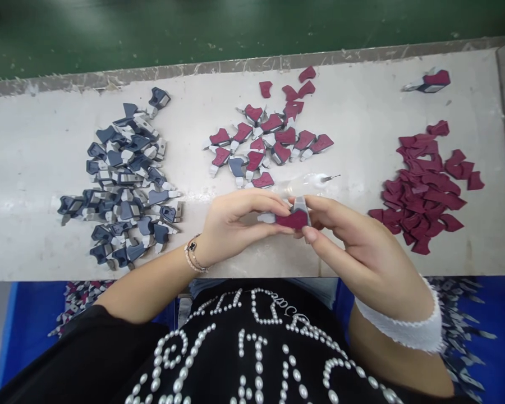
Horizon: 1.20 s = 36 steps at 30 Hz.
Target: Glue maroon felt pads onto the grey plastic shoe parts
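As both hands pinched it from either side, the maroon-and-grey piece (293, 217) sat pretty much in the middle, long axis running sideways, its white tab (266, 217) pointing at the left hand (239, 221), while the right hand (357, 252) was nearer the grey top. Further out on the pale bench (37, 163) were maroon-topped pieces (269, 137), navy-grey pieces (126, 179) left, and loose maroon pads (423, 191) right.

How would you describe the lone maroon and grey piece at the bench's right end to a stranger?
On the white bench, find the heap of loose maroon pieces at the right. Just behind it, near the back edge, lies one maroon-and-grey piece, alone and touching nothing.
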Motion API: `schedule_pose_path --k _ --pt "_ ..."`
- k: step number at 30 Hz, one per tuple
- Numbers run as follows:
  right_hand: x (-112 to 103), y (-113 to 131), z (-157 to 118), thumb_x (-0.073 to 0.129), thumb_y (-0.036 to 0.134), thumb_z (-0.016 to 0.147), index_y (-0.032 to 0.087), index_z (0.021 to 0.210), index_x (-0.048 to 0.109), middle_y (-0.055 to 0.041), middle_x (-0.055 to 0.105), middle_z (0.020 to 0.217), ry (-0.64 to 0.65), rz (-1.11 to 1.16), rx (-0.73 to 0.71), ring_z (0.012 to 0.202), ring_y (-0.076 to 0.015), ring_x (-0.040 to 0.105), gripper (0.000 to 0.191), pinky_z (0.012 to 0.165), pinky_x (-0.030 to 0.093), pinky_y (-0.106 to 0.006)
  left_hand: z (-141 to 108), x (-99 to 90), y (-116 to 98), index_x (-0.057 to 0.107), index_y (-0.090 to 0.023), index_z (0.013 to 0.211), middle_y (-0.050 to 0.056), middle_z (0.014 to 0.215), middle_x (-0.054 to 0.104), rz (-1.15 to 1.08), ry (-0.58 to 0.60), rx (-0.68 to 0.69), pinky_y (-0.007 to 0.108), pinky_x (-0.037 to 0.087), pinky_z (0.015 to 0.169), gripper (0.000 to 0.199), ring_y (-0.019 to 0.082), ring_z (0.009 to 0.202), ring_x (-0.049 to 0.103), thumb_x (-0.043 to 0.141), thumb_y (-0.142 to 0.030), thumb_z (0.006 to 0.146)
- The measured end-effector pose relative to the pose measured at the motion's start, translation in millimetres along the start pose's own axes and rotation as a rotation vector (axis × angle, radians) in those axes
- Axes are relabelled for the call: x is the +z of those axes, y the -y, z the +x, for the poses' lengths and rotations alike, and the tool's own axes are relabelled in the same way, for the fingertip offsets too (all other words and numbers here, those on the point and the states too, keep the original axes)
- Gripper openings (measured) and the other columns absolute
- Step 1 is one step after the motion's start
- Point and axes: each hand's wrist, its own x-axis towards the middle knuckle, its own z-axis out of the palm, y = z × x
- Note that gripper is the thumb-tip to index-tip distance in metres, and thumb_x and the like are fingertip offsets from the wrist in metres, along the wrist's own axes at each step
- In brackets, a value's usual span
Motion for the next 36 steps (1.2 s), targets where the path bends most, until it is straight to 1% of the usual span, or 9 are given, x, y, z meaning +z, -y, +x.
schedule_pose_path --k 3,6,9,13,18,23,26,31,36 --pt "0 -1 2 0.049 0.026 0.1 0.021 0.128 0.053 -0.0039 0.067 0.093 -0.001 -0.095 -0.011 0.087 -0.0202 0.066 0.028 0.071 0.05 -0.032 -1 1.1 2 0.07 -0.019 0.103 0.006 0.1 0.076 0.015 0.009 -0.066 0.028 0.062 0.085 0.031 0.016 0.094 0.073 0.083 -0.021 0.074" --pt "-3 -2 3 0.048 0.023 0.1 0.021 0.129 0.052 -0.0053 0.068 0.101 0.02 -0.186 -0.064 0.087 -0.0196 0.066 0.029 0.072 0.05 -0.032 -2 0.9 3 0.066 -0.017 0.113 0.007 0.104 0.076 0.106 0.106 -0.139 0.024 0.061 0.082 0.035 0.014 0.091 0.073 0.077 -0.026 0.081" --pt "-6 -3 3 0.052 0.022 0.099 0.023 0.129 0.052 -0.0051 0.068 0.108 0.04 -0.216 -0.123 0.09 -0.0189 0.065 0.03 0.078 0.052 -0.032 -1 -0.5 1 0.067 -0.015 0.108 0.004 0.09 0.076 0.224 0.246 -0.121 0.021 0.058 0.07 0.024 0.012 0.075 0.072 0.07 -0.028 0.088" --pt "-8 -5 2 0.056 0.019 0.098 0.025 0.118 0.056 -0.0005 0.07 0.099 0.077 -0.245 -0.15 0.082 -0.0154 0.065 0.021 0.072 0.05 -0.028 -2 -0.4 -4 0.068 -0.015 0.103 0.002 0.079 0.074 0.22 0.323 -0.124 0.02 0.054 0.063 0.018 0.011 0.066 0.068 0.066 -0.026 0.089" --pt "-9 -7 1 0.056 0.013 0.096 0.024 0.119 0.055 0.0007 0.07 0.101 0.085 -0.293 -0.199 0.083 -0.0134 0.065 0.025 0.073 0.05 -0.026 -5 5.4 -8 0.068 -0.014 0.091 0.0 0.071 0.069 0.135 0.287 -0.168 0.018 0.05 0.059 0.013 0.009 0.061 0.062 0.068 -0.026 0.087" --pt "-14 -9 3 0.053 0.014 0.097 0.025 0.121 0.056 -0.0015 0.072 0.105 0.126 -0.28 -0.228 0.088 -0.0162 0.067 0.027 0.073 0.053 -0.029 -3 7.7 -11 0.069 -0.013 0.084 -0.001 0.064 0.066 0.01 0.245 -0.255 0.018 0.044 0.05 0.014 0.007 0.053 0.054 0.073 -0.027 0.084" --pt "-17 -11 3 0.053 0.018 0.097 0.028 0.124 0.056 -0.0032 0.072 0.111 0.127 -0.241 -0.225 0.093 -0.0197 0.069 0.029 0.076 0.055 -0.033 -1 5.5 -12 0.071 -0.014 0.085 0.001 0.07 0.071 -0.05 0.264 -0.298 0.018 0.048 0.052 0.013 0.008 0.057 0.06 0.074 -0.026 0.083" --pt "-19 -13 1 0.054 0.02 0.096 0.027 0.122 0.057 -0.0016 0.072 0.109 0.126 -0.225 -0.201 0.094 -0.0188 0.069 0.027 0.078 0.054 -0.032 2 1.0 -9 0.07 -0.014 0.099 0.003 0.078 0.073 -0.025 0.335 -0.22 0.019 0.052 0.056 0.018 0.009 0.06 0.062 0.069 -0.027 0.088" --pt "-16 -11 0 0.051 0.015 0.096 0.023 0.121 0.058 -0.0028 0.07 0.103 0.135 -0.257 -0.213 0.089 -0.0166 0.065 0.027 0.075 0.051 -0.029 2 0.4 -7 0.068 -0.011 0.088 -0.001 0.063 0.061 -0.02 0.367 -0.214 0.018 0.044 0.049 0.017 0.007 0.053 0.051 0.067 -0.029 0.089"
